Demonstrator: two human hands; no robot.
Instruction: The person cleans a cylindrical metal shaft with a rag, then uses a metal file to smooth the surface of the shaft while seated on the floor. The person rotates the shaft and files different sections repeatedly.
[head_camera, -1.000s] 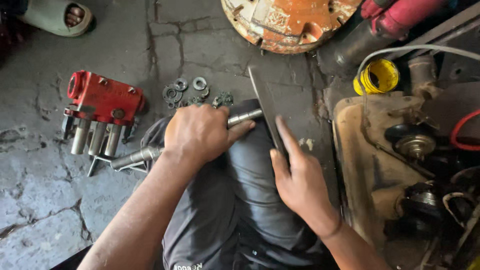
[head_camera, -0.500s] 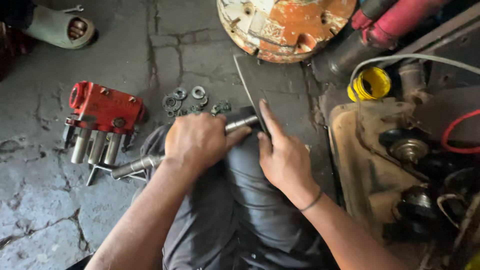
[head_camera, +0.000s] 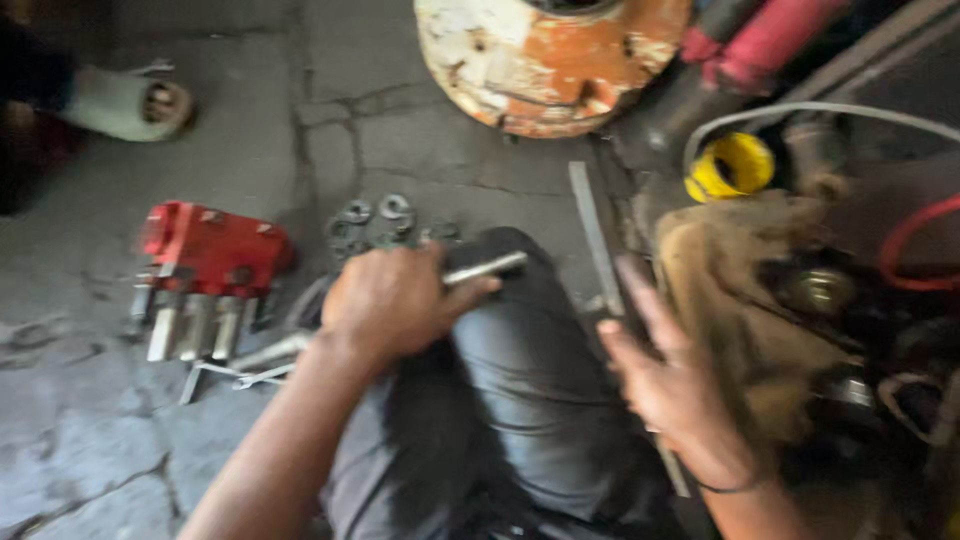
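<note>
The left hand (head_camera: 395, 300) was closed in a full grip around a steel rod (head_camera: 485, 267), which lay across the person's raised knee (head_camera: 520, 330) with its bright end projecting to the right of the knuckles and its other end showing lower left of the wrist. The right hand (head_camera: 675, 395) was spread and motion-blurred, fingers apart and holding nothing, just beside a long flat metal bar (head_camera: 597, 245) that ran from near the drum down past the knee; whether the fingertips touched the bar could not be told. Risk, as judged: the rod rested only on cloth over a rounded knee, so it could roll or slide out if the one-handed grip slackened; the free hand, moving fast next to the bar's edge, could catch on it or knock it aside. Around the hands: a red valve block with steel spools (head_camera: 210, 270) and a small cluster of washers and nuts (head_camera: 375, 222) lay on the cracked concrete floor (head_camera: 200, 130), where a dropped rod could scatter them. A rusted orange-and-white drum (head_camera: 550, 60), a yellow coil (head_camera: 730, 165) and greasy machinery (head_camera: 800, 300) crowded the right side, leaving the right hand little room. A sandalled foot (head_camera: 130, 105) stood well apart.
</note>
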